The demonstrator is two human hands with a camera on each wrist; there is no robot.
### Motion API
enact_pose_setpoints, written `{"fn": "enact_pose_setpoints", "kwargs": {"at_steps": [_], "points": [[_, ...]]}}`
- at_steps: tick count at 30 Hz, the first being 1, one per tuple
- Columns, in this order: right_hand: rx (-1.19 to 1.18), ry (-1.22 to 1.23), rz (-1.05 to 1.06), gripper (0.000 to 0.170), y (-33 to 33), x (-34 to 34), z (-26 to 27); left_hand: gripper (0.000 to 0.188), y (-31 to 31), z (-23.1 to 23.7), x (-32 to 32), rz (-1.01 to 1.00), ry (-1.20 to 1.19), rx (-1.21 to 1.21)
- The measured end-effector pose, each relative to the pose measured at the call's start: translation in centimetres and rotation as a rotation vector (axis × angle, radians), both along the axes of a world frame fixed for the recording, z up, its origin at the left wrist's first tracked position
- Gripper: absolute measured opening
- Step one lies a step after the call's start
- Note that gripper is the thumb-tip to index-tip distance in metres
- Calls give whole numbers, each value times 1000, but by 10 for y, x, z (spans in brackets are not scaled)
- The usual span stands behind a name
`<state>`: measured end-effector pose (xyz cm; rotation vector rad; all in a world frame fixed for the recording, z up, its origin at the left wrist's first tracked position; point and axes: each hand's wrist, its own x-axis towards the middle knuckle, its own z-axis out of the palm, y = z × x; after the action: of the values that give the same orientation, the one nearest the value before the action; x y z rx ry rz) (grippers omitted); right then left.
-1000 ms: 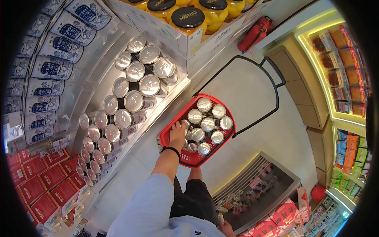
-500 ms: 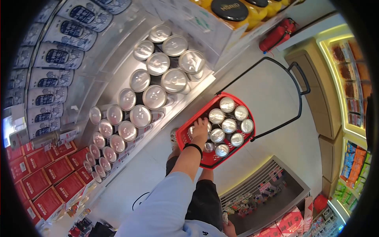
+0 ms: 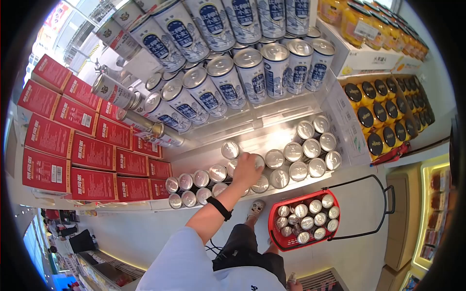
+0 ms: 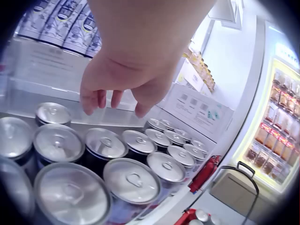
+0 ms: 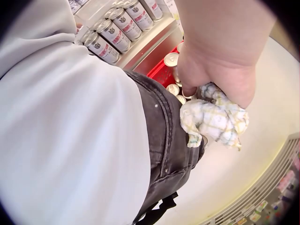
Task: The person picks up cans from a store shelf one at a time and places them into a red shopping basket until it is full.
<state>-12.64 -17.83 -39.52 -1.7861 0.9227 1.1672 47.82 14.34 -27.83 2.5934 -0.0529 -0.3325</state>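
My left hand [image 3: 246, 170] is over rows of silver-topped cans [image 3: 298, 170] on the lower shelf. In the left wrist view that hand [image 4: 126, 77] hangs above the can lids [image 4: 133, 180], fingers pointing down and apart, with nothing seen between them. A red basket [image 3: 277, 238] on the floor contains several upright cans [image 3: 307, 223]. Down by the body, my right hand [image 5: 218, 77] holds a crumpled checked cloth [image 5: 213, 119]; its fingertips are mostly hidden. In the head view the right hand [image 3: 294, 285] shows at the bottom edge.
Blue-and-white cans [image 3: 225, 89] stand on the tier above. Red boxes [image 3: 94, 153] are stacked at the left, with yellow jars [image 3: 381, 114] at the right. The basket's black handle [image 3: 359, 235] extends rightward across the floor. A fire extinguisher [image 4: 205, 173] stands beyond the shelf end.
My left hand has left the basket and moved over to the shelf cans. The head view has turned toward the shelves, so the basket appears lower.
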Motion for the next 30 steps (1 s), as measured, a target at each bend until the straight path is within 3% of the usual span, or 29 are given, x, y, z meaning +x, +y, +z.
{"fn": "enact_pose_setpoints", "kwargs": {"at_steps": [2, 4, 6, 9, 12, 14, 19, 24, 27, 30], "points": [[-67, -60, 35, 94, -19, -20, -51, 62, 44, 0, 35, 219, -69, 126], [-111, -108, 27, 93, -24, -10, -49, 77, 65, -5, 64, 330, 68, 172], [-136, -153, -25, 94, -15, 12, -29, 90, 70, -17, 86, 372, 296, 196], [-50, -32, -18, 96, -4, 49, 21, 102, 79, -47, 97, 377, 477, 177], [-323, 14, -151, 96, 55, 103, 119, 100, 80, -60, 103, 423, 463, 189], [-241, 60, -150, 95, 53, 83, 115, 98, 85, -49, 101, 386, 426, 181], [-186, 29, -176, 70, 51, 43, 83, 83, 107, 1, 81, 298, 228, 229], [-213, -109, -216, 44, 38, -27, 4, 75, 115, 97, 20, 189, -76, 274], [-209, -84, -156, 42, 30, 22, 59, 75, 103, 148, -27, 104, -157, 294], [-136, -181, -349, 45, 8, -19, 22, 74, 66, 191, -77, 8, -206, 251]]}}
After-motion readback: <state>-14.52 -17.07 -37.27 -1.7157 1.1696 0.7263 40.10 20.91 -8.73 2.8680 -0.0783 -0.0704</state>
